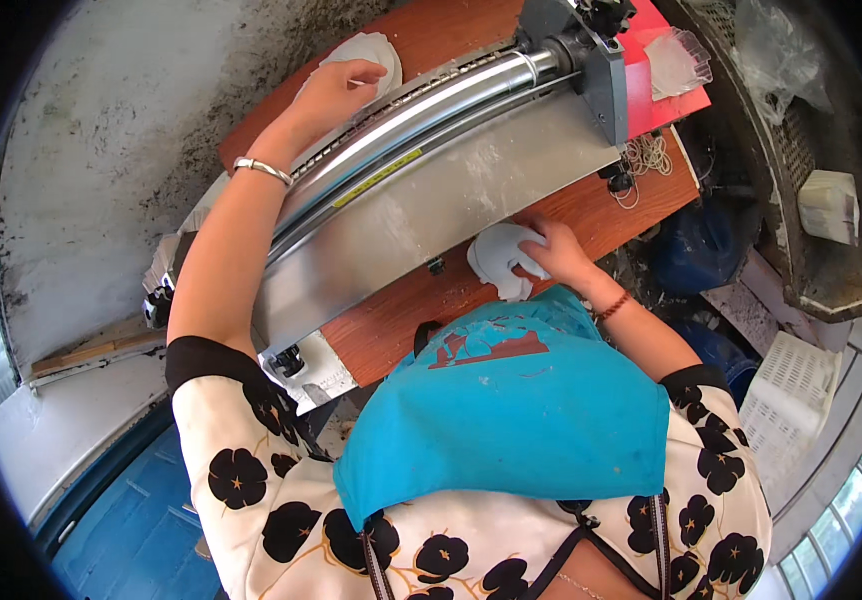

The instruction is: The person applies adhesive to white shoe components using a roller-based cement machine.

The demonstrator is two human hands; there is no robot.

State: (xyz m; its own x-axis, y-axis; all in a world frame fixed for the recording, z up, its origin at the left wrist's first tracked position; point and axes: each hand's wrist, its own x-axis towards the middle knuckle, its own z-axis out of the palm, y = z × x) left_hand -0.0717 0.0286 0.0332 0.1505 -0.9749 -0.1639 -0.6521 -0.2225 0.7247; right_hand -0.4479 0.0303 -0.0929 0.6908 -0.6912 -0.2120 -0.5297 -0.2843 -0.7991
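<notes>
white sheet (504, 262): half under right hand (556, 252) | far sheet (366, 52): partly hidden

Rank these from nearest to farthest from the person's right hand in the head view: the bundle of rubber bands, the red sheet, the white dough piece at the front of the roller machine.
1. White dough piece: in the right hand, at the board's near edge.
2. Bundle of rubber bands: beyond the hand, by the machine's right end.
3. Red sheet: farthest, at the board's far right corner.
</notes>
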